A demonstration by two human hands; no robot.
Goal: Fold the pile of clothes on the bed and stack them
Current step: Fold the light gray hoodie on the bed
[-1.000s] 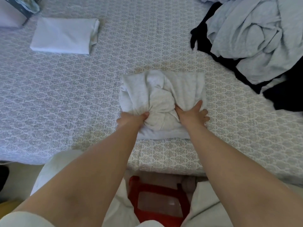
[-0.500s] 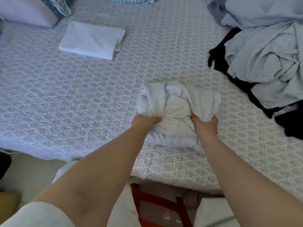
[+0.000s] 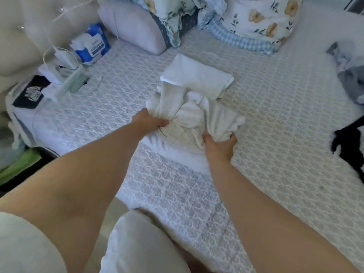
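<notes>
At the far left edge of the bed [image 3: 275, 119], by the headboard, you have a black patterned item [image 3: 29, 93], a white charger with its cable [image 3: 65, 58] and a blue-and-white pack of wipes [image 3: 92, 44]. Just right of those a pale lilac pillow [image 3: 136, 30] leans at the head of the bed.

Your left hand [image 3: 147, 121] reaches out over the patterned sheet with its fingers curled into the left side of the bundled pale grey garment [image 3: 187, 117], bunching the cloth in its grip. The garment sits in the middle of the bed, its far edge overlapping the near edge of the folded white garment [image 3: 197, 75], which lies flat just beyond it.

Your right hand [image 3: 220, 144] clutches the garment's right side, thumb and fingers wrapped around a gathered wad of fabric.

Further right, at the head of the bed, lies floral bedding [image 3: 262, 18] over a blue checked cloth [image 3: 242, 43]. At the right edge you see part of the unfolded pile: grey clothes [image 3: 350, 71] above and a black garment [image 3: 350, 142] below, well apart from your hands.
</notes>
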